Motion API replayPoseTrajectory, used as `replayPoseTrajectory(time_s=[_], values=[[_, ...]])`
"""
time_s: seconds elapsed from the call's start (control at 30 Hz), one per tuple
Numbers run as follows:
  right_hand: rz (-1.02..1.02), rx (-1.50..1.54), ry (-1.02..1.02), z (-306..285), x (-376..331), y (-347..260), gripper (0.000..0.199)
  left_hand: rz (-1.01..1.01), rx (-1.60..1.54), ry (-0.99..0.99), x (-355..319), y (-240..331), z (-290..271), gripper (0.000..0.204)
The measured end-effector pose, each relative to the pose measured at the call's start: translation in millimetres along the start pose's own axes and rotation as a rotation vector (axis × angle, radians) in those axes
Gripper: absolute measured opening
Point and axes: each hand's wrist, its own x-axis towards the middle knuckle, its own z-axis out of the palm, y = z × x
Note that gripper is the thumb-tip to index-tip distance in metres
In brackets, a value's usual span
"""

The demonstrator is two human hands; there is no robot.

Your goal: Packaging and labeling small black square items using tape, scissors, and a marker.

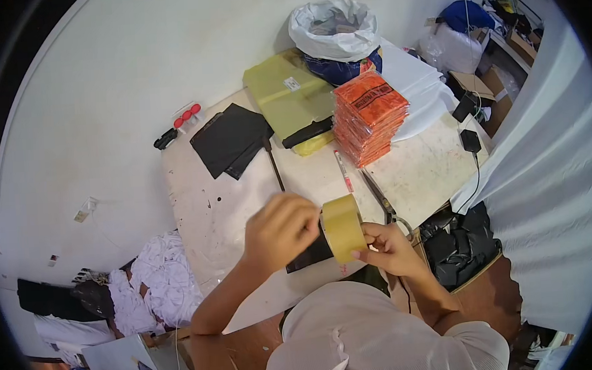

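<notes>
Head view: tape roll up in the right hand, no tape seen laid yet

Tan tape roll is above the near edge of the bench, in front of the torso, wide outer face toward the camera. Right hand has it by the lower right side, thumb and fingers closed on the rim. Left hand is curled nearly into a fist just beside the roll's left edge, slightly blurred. Can't tell if it pinches the tape end; no pulled-out strip can be made out.

Black plastic piece lies on the bench, partly hidden by the roll and left hand. Its visible part shows no tape.

Progress, my read: roll picked up, so the tape handling looks early. Getting a strip off and using it appears to be what's left. Scissors lie just beyond the roll, not in either hand. Red-and-white marker is down near them.

Further back: orange packets in clear wrap, stacked and leaning slightly. Black flat bags overlap at the left, apart from both hands. Black-handled tool lies between those bags and the marker; olive-yellow package sits behind it.
</notes>
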Motion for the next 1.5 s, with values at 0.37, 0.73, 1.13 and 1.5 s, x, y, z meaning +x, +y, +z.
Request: replayPoseTrajectory(time_s=[0.37,0.73,1.13,1.5], values=[[-0.032,0.162,0.016,3,-1,-12,0.026,-0.202,-0.679,0.088,7,19,3,0.030],[-0.059,0.198,-0.013,6,-2,-12,0.030,-0.078,-0.533,0.191,5,25,0,0.014],[0.049,0.154,-0.151,-4,-11,-22,0.029,0.455,0.012,0.185,15,18,-11,0.019],[-0.075,-0.199,-0.138,-1,-10,-17,0.024,-0.235,-0.752,-0.058,4,12,-4,0.019]])
